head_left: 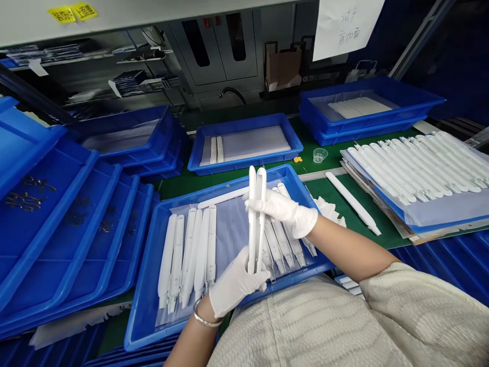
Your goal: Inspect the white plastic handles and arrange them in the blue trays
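Observation:
Both my hands wear white gloves and hold two long white plastic strips point(256, 204) upright, side by side. My left hand point(234, 284) grips their lower ends. My right hand point(284, 210) pinches them near the middle. They hover over a blue tray point(147, 285) lined with clear film. In that tray lie several white strips point(189, 255) on the left and several more point(284, 239) under my right hand.
Stacked blue trays point(57, 229) fill the left. Another blue tray point(244, 142) with two strips sits behind. At right, a pile of white strips point(416, 163) rests on sheets, one loose strip point(353, 203) on the green mat, and a small clear cup point(320, 154).

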### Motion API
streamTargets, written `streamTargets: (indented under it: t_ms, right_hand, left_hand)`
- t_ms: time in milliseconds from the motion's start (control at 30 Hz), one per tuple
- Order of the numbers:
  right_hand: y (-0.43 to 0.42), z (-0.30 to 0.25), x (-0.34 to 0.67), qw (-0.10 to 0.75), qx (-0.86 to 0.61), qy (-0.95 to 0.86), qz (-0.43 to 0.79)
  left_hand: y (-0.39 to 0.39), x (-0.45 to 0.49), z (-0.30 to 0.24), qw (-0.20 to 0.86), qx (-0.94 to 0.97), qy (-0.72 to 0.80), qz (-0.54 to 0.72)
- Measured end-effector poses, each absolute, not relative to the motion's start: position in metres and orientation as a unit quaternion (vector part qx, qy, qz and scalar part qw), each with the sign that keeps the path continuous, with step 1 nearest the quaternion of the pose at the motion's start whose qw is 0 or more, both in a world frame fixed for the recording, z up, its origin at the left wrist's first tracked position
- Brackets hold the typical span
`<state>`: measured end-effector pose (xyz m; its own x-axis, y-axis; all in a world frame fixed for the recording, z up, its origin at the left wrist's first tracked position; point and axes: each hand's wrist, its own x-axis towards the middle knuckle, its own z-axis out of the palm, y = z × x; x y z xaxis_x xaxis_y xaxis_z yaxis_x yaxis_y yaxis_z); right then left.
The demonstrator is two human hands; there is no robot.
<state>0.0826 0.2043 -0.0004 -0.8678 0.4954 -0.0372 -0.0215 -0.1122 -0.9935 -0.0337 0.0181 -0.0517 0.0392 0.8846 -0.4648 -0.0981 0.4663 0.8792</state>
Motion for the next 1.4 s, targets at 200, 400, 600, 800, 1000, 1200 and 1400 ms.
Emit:
streamTargets:
  t_ms: [200, 400, 600, 800, 1000, 1200, 1400]
  right_hand:
    - [0.196, 0.001, 0.081, 0.188, -0.215, -0.678, 0.678]
    - [0.195, 0.001, 0.083, 0.200, -0.230, -0.675, 0.672]
    - [0.194, 0.005, 0.082, 0.198, -0.217, -0.678, 0.674]
    - [0.201, 0.000, 0.083, 0.249, -0.226, -0.691, 0.640]
    - [0.203, 0.002, 0.085, 0.289, -0.250, -0.692, 0.612]
    - [0.201, 0.004, 0.087, 0.299, -0.257, -0.687, 0.611]
    - [0.199, -0.001, 0.086, 0.295, -0.252, -0.673, 0.630]
  left_hand:
    - [0.019, -0.033, -0.050, 0.601, 0.376, 0.601, 0.370]
    - [0.020, -0.036, -0.046, 0.633, 0.363, 0.565, 0.385]
    - [0.026, -0.035, -0.042, 0.629, 0.336, 0.545, 0.440]
    - [0.032, -0.033, -0.048, 0.562, 0.334, 0.587, 0.477]
    - [0.037, -0.035, -0.054, 0.393, 0.334, 0.689, 0.509]
    - [0.034, -0.039, -0.058, 0.330, 0.378, 0.742, 0.444]
    - [0.034, -0.040, -0.060, 0.335, 0.393, 0.741, 0.430]
